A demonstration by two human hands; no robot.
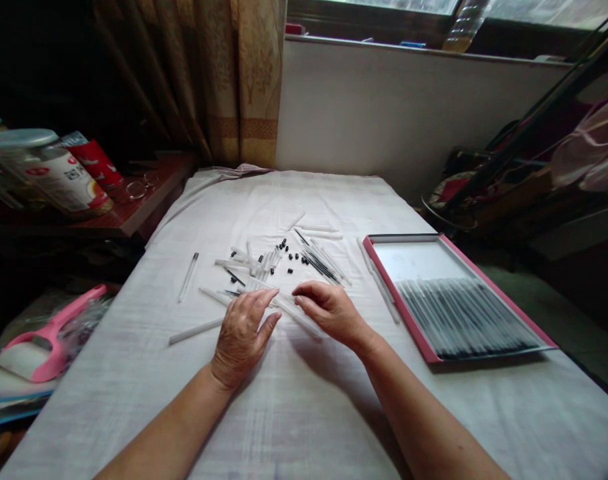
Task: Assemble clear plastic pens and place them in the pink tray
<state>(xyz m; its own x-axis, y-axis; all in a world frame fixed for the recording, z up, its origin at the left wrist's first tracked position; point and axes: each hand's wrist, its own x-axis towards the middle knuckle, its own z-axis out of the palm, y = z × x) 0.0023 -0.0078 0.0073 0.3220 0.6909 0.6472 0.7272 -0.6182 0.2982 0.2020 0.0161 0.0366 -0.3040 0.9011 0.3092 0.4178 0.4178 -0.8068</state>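
Note:
My left hand (245, 330) hovers low over the cloth with thumb and forefinger apart, and nothing shows between them. Facing it, my right hand (330, 311) has its thumb and forefinger curled close together; whatever is between the tips is too small to make out. A clear pen barrel (299, 319) lies slanting just below and between both hands. Beyond the fingers, more clear pen barrels (269, 263) lie in a loose heap. Small black pen plugs (290, 271) are scattered among them. Dark thin refills (323, 263) lie bunched to the right of the heap.
On the right lies a pink-edged box (424, 340) with a row of pens (464, 317) inside. Long clear tubes (381, 283) rest along its left side. A capped pen (188, 277) lies alone at the left. Jars (59, 173) stand on a side table; pink-handled scissors (59, 333) lie below.

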